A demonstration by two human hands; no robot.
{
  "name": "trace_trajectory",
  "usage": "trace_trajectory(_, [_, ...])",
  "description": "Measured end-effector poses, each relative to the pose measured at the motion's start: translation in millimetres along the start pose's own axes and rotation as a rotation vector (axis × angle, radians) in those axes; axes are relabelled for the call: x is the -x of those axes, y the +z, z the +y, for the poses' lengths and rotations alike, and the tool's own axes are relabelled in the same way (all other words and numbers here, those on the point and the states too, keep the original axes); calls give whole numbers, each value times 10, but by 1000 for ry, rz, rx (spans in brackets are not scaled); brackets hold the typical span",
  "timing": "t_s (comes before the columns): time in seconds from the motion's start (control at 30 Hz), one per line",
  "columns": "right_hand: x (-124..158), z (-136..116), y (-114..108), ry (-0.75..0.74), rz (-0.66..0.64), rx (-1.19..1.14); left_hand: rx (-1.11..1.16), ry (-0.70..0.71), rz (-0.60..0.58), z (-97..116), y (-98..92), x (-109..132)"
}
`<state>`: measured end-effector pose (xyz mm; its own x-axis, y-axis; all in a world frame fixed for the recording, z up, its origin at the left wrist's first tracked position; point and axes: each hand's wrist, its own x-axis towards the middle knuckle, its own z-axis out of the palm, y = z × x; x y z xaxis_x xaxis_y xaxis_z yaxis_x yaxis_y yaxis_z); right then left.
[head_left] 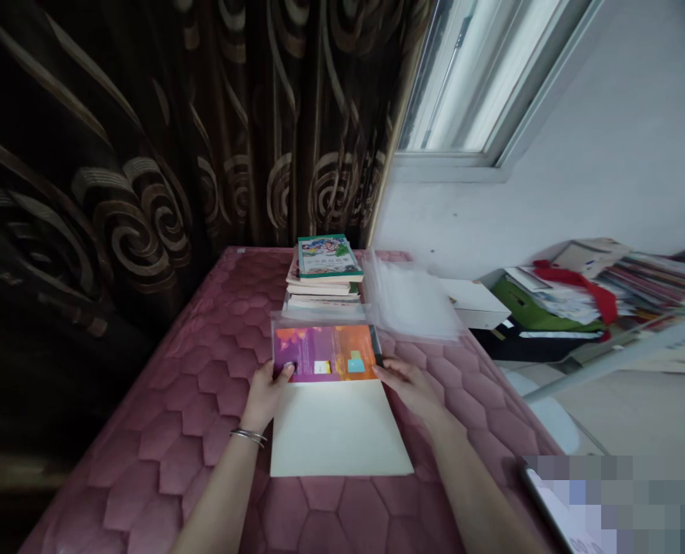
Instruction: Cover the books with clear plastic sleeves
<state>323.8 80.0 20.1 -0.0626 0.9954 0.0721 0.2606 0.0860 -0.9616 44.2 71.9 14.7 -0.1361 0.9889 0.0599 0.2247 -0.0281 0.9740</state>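
My left hand [266,394] pinches the book [324,354] at its left edge; my right hand [410,386] touches the right edge, grip state unclear. The book lies on the mattress [204,369] before the stack [325,271]. Recommended: keep both edges level.

Two hands: left hand [267,392], right hand [409,385]. One open book [325,352]. One stack of books [324,269], at least four high. One pile of clear sleeves [412,304]. One bracelet [248,436]. One pink mattress [204,369].
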Motion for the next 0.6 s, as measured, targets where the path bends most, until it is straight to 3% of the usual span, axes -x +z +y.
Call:
trace_trajectory(0.3, [2,149,213,-11,228,30,16,9,-7,-11,-8,-4])
trace_trajectory(0.6, [-5,203,242,-4,295,39,143,-56,-47,59,-48,28])
